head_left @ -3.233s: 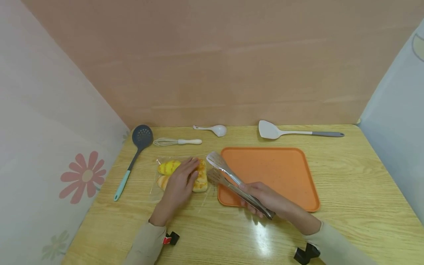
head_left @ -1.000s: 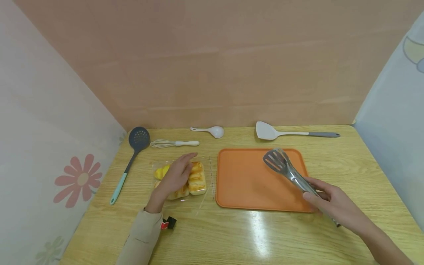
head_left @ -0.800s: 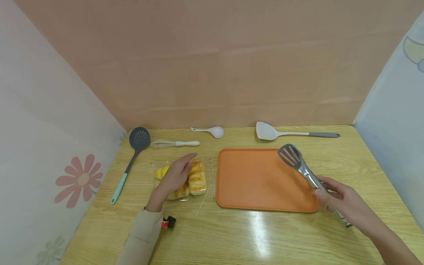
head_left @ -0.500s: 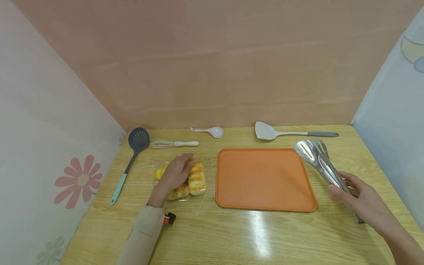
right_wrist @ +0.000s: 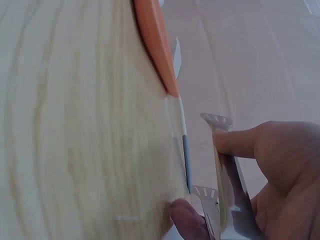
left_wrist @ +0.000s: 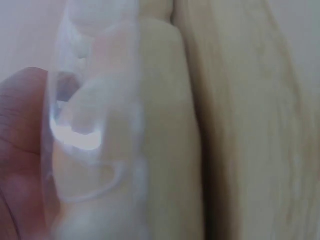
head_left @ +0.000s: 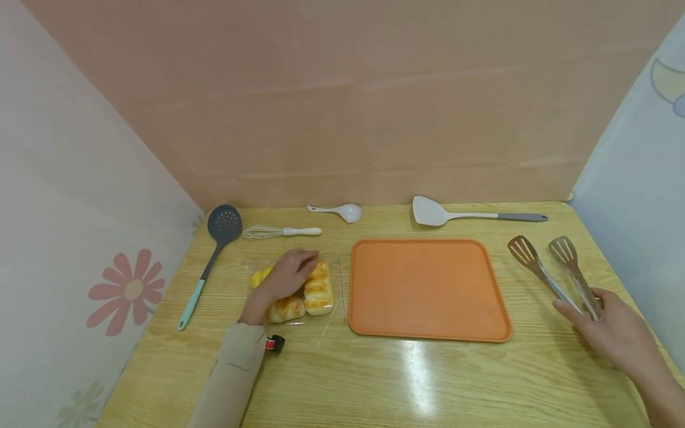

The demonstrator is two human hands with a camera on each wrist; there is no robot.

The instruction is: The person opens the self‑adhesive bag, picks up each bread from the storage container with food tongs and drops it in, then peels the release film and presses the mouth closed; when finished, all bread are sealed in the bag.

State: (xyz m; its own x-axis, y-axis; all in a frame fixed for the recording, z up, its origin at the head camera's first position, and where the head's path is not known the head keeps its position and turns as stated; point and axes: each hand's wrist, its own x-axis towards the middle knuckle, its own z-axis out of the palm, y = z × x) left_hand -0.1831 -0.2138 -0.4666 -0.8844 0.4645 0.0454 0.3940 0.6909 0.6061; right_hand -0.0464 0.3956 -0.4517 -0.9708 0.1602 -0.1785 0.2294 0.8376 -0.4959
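- Starting at the left hand (head_left: 289, 276): holding anything?
- Resting across the clear bag (head_left: 336, 273) of bread, fingers loosely stretched out. Blurred in the left wrist view, but plainly right up against the plastic.
- And with the right hand (head_left: 615, 327)?
- Gripping metal tongs (head_left: 580, 282) to the right of the tray (head_left: 428, 291), thumb on one arm, fingers on the other, slotted heads spread apart.
- Bread in full sight?
- Only partly; covered across the middle by the left hand. Showing around it: a golden loaf (head_left: 319, 291) on the right, a streaked roll (head_left: 287, 310) on the near side, a bit of yellow bread (head_left: 259, 277) on the left.
- Anything between bag and tongs?
- Yes, the orange tray, lying flat on the wooden table (head_left: 353, 380), just beside the bag and taking up most of the gap.
- And farther out?
- Behind the bag, a whisk (head_left: 299, 232), then a small white spoon (head_left: 349, 213). Over to the left, a dark skimmer (head_left: 225, 223) with a mint handle. Behind the tray, a white spatula (head_left: 430, 212), grey handle pointing right, near the tongs. Past all that, a pinkish wall (head_left: 342, 119).
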